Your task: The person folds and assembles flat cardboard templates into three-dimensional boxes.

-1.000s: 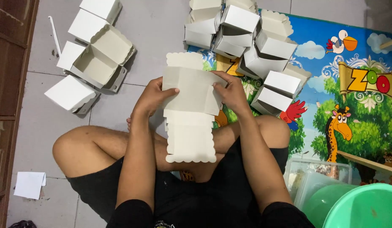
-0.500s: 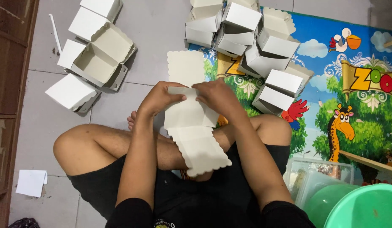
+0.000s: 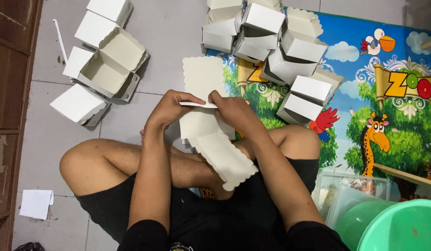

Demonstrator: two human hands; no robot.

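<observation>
Both hands, left hand (image 3: 166, 109) and right hand (image 3: 229, 109), pinch the white scalloped carton blank (image 3: 211, 139) mid-frame; uneven pressure risks a crooked crease.

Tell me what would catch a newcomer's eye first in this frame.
At centre, the left hand and right hand pinch a fold in a flat white scalloped carton above crossed legs. Heaps of folded white boxes lie on the floor, one at upper left, another at top centre on the bright cartoon animal mat. A green basin fills the lower right corner.
</observation>
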